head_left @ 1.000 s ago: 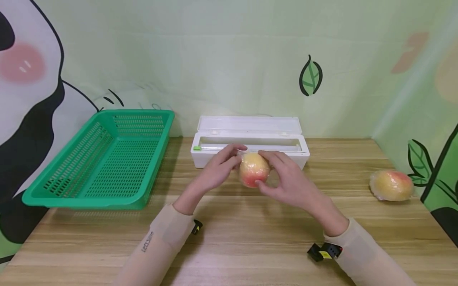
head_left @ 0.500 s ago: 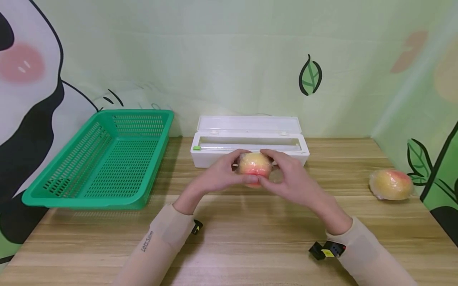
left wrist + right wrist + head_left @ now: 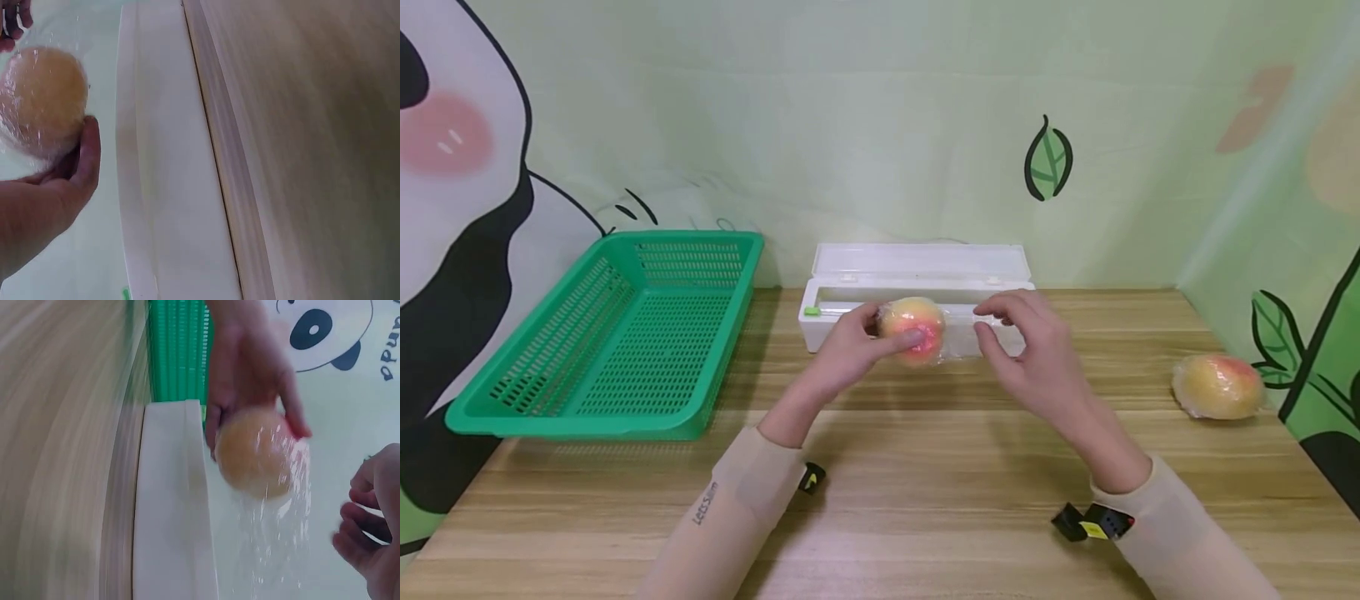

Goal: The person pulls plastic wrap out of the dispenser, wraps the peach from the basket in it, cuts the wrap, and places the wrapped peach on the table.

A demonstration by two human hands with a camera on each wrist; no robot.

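Note:
My left hand [image 3: 852, 348] grips a yellow-and-red fruit [image 3: 904, 310] in front of the white box, with the thumb across its near side. Clear plastic wrap [image 3: 958, 335] covers the fruit, and a loose flap sticks out to its right. My right hand [image 3: 1037, 354] is beside that flap, fingers bent and a gap between thumb and index fingertip. In the right wrist view, the flap [image 3: 275, 550] spreads away from the fruit [image 3: 253, 456], and the right hand [image 3: 375, 528] appears apart from it. The left wrist view shows the left fingers under the fruit [image 3: 47, 94].
Behind the hands stands a white wrap dispenser box [image 3: 812, 333], lid [image 3: 917, 262] raised, with a roll inside and a green slider [image 3: 812, 311]. A green basket [image 3: 700, 412] stands at the left. Another wrapped fruit [image 3: 1219, 387] lies on the wooden table [image 3: 925, 500] at the right.
Both hands held the fruit half a second ago. Now the right hand has moved off to the right, a flap of wrap shows, and the left hand has shifted the fruit slightly left and up.

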